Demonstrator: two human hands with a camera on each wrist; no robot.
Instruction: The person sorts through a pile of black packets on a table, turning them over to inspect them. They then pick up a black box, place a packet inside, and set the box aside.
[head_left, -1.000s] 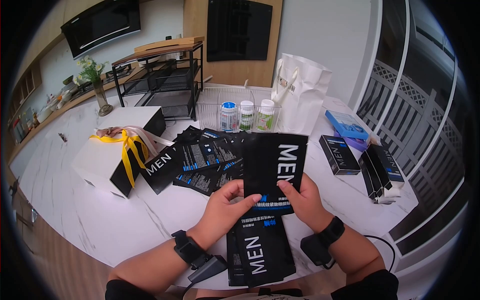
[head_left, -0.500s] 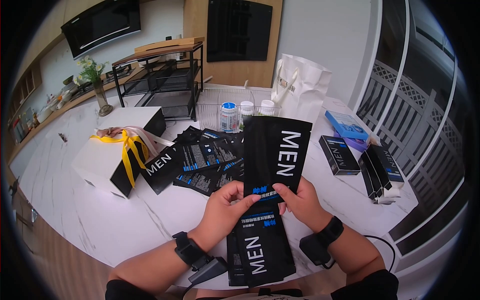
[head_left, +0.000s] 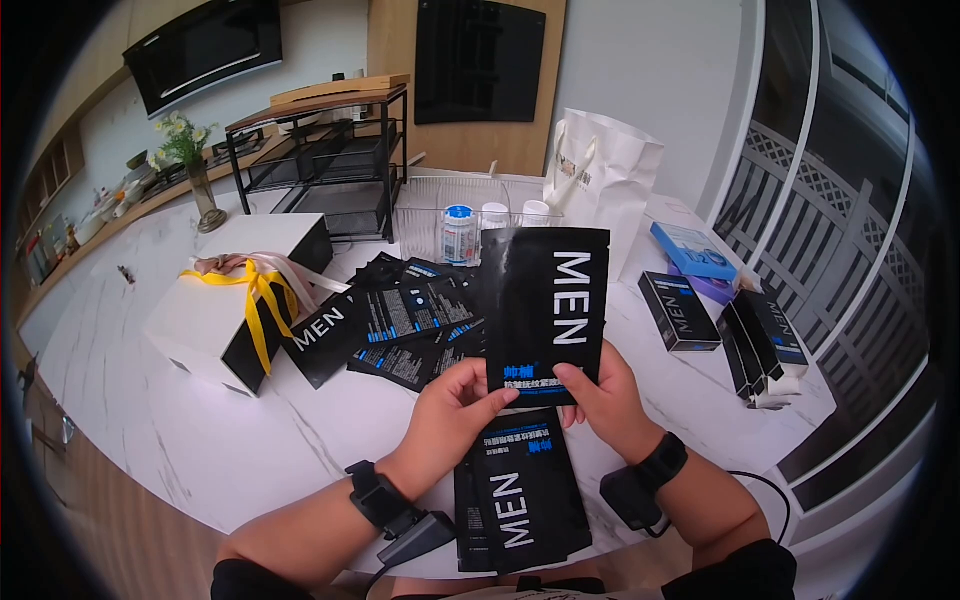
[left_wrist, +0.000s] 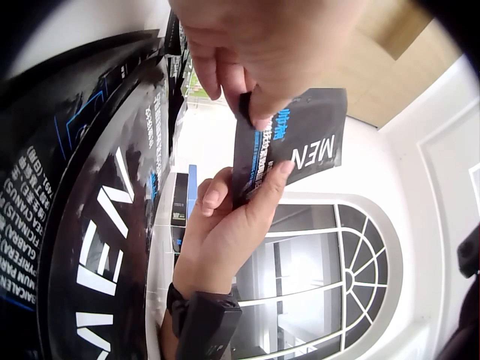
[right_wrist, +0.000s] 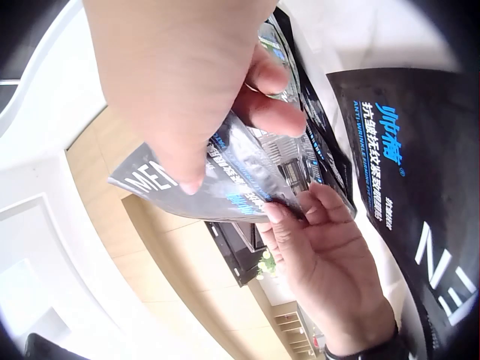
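Observation:
Both hands hold a black foil sachet point(head_left: 535, 300) with white MEN lettering, raised over the table. The left hand point(head_left: 450, 412) pinches its lower left edge, thumb on the front. At the lower right, the right hand point(head_left: 607, 405) has its thumb across the printed face and fingertips showing below the edge. In the right wrist view the sachet point(right_wrist: 225, 176) looks glossy and slightly bent between the two hands. Below the hands, near the table's front edge, lie stacked black sachets point(head_left: 530, 500). A loose pile of similar sachets point(head_left: 420, 310) spreads beyond the left hand.
A white box point(head_left: 210, 320) with yellow and pink ribbons stands left. Behind are a mesh rack point(head_left: 340, 190), a clear organizer point(head_left: 420, 230) with bottles and a white paper bag point(head_left: 605, 180). Black cartons point(head_left: 680, 310) and a blue box point(head_left: 692, 248) sit at right.
The held sachet has risen between the hands; it leaned rightward half a second ago and now stands straighter. The right fingertips have come into view under it. The left hand stays nearly still.

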